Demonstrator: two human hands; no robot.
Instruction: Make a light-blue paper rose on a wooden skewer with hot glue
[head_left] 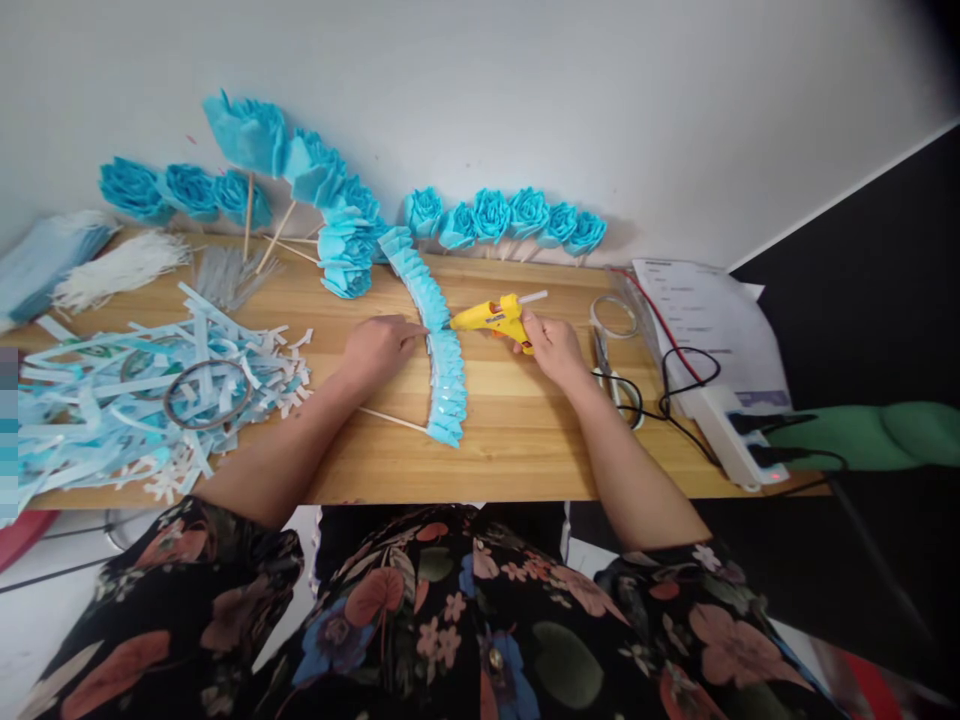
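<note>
A long strip of pleated blue paper (447,365) lies in a curve across the table, with a thin wooden stick (394,419) at its near end. My left hand (381,350) is at the strip's left edge, its index finger and thumb closed on the pleats. In my right hand (553,348) is a yellow hot glue gun (491,317), a clear glue stick poking out of its back. The gun's nozzle points left and meets or nearly meets the strip's right edge, close to my left fingertips.
Blue paper flowers on sticks (491,215) lean along the wall. Paper scraps (150,370) and a tape roll (208,394) cover the left side. On the right are scissors (602,350), another tape roll (613,316), printed sheets (712,320), black cables and a power strip (724,430).
</note>
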